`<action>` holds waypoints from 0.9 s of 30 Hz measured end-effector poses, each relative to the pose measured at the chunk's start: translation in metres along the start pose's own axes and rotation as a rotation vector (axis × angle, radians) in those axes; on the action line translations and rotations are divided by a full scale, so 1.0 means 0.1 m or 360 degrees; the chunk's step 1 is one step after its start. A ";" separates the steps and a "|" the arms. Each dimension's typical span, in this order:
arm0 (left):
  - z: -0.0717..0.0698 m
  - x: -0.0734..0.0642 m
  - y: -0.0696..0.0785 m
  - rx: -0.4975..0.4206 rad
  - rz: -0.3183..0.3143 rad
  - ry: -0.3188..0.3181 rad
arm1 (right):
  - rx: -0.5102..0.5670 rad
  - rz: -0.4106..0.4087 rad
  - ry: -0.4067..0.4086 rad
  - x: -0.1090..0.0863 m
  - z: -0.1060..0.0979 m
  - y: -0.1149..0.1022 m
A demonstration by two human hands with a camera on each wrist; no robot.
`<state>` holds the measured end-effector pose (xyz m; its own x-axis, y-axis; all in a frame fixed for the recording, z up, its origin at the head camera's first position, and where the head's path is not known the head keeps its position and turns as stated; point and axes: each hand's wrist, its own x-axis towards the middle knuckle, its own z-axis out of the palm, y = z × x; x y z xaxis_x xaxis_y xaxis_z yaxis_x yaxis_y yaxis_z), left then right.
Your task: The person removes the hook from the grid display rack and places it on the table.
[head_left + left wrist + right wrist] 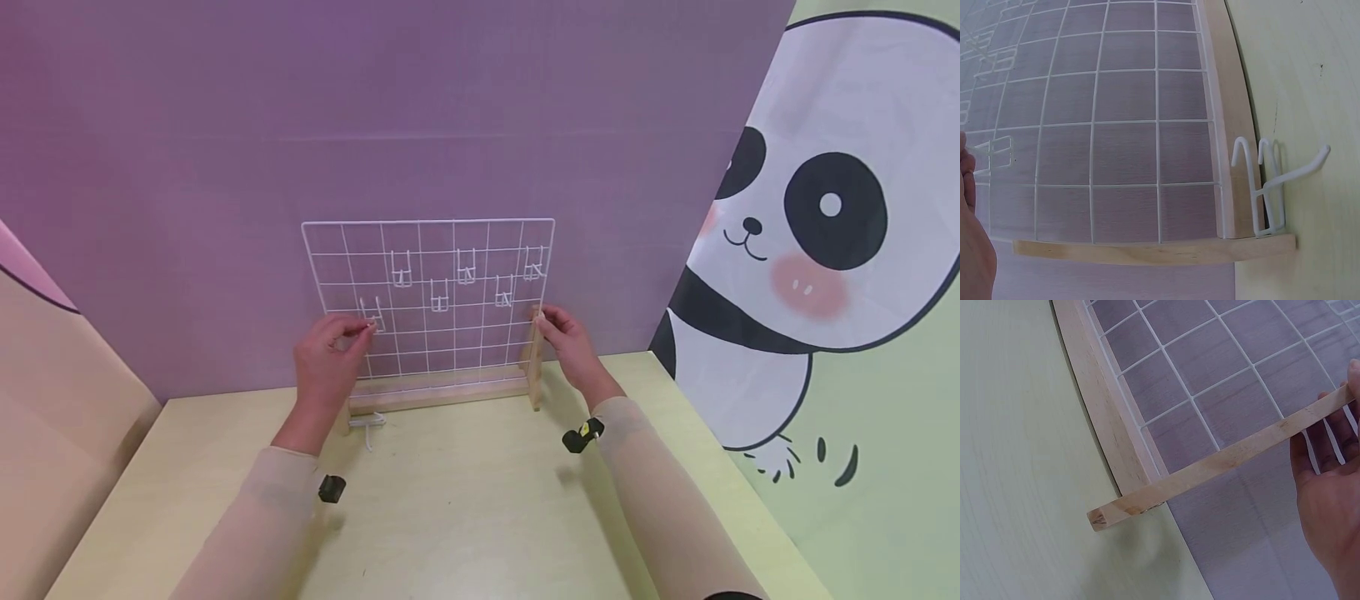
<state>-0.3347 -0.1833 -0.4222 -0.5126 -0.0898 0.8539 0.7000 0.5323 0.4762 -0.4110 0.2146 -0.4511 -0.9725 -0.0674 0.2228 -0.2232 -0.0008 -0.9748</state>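
Observation:
A white wire grid panel (428,221) stands upright in a wooden stand (442,397) at the back of the table. At the grid's left side my left hand (324,362) pinches a white wire hook (378,322), which lies against the mesh. Whether its bent ends are over a wire cannot be told. My right hand (576,350) grips the stand's right upright (1241,453) near its top, thumb in front and fingers behind. Several like hooks (439,305) hang on the grid in two staggered rows. The left fingertips are mostly cut off in the left wrist view.
A loose white hook (1297,172) lies by the stand's left foot (1147,252), its prong sticking out over the pale wooden table (465,500). Close behind the grid rises a purple backdrop (480,108). A wall with a panda drawing (810,250) borders the right side.

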 end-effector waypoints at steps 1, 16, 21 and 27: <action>-0.01 0.00 0.01 -0.0021 0.0000 0.0007 | 0.0002 0.0002 0.0003 0.01 0.00 0.00; -0.06 -0.02 0.10 -0.0046 0.0141 0.0038 | 0.0028 -0.0008 0.0003 0.01 0.00 0.00; -0.09 -0.08 0.09 -0.0016 0.0172 0.0015 | 0.0015 -0.0007 0.0012 0.01 0.00 0.01; -0.12 -0.17 0.06 0.0085 0.0218 -0.0050 | 0.0003 -0.0015 0.0016 -0.01 0.01 0.01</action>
<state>-0.3156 -0.1884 -0.4309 -0.4299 0.0125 0.9028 0.7375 0.5816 0.3432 -0.4105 0.2136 -0.4526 -0.9711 -0.0573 0.2319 -0.2321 -0.0032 -0.9727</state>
